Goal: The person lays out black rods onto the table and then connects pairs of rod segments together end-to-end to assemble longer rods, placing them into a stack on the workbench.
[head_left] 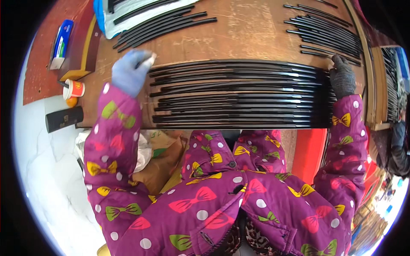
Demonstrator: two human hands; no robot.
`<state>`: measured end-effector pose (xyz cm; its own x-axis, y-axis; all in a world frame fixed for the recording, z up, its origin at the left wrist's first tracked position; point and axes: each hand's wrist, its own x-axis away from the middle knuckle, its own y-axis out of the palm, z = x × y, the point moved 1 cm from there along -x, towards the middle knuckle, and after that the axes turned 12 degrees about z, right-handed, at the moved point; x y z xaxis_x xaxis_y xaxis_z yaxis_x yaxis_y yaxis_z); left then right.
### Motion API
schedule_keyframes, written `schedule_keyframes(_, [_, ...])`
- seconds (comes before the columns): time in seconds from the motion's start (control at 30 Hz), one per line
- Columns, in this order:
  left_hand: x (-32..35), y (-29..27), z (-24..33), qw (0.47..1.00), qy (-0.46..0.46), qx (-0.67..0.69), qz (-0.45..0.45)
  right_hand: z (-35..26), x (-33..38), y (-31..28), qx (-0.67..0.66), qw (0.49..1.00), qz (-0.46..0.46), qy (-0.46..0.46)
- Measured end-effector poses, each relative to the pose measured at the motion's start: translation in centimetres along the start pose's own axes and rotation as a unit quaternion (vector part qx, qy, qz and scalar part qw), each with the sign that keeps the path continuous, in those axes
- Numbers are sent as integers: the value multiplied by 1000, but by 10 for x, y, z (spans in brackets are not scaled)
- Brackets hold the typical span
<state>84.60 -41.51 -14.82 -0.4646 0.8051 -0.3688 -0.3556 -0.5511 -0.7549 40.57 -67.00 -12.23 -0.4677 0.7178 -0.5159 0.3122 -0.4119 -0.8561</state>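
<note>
Many thin black rods (239,91) lie side by side across the wooden table (252,42) in front of me, some with shiny stretches. My left hand (129,73), in a light blue glove, hovers by the left end of the farthest rods. Its thumb and forefinger come together, with a pale tip showing there; whether something thin is between them I cannot make out. My right hand (343,77), in a dark grey glove, is curled at the right ends of the same rods. What its fingers close on is hidden.
More black rods lie in bundles at the far left (166,25) and far right (326,36). At left are a wooden box (81,47), a blue-and-white carton (62,40), a paper cup (76,88) and a black case (64,119). A wooden rail (370,85) edges the right side.
</note>
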Motion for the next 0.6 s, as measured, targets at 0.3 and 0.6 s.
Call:
schedule_keyframes(0.3, [-59,49,-15,959,99,-259,-58,-32,-23,10,243,949,-119,-165])
schedule_keyframes(0.6, [2,42,6,982,-121,111,-88,-78,-2,8,-280,946,16,-164])
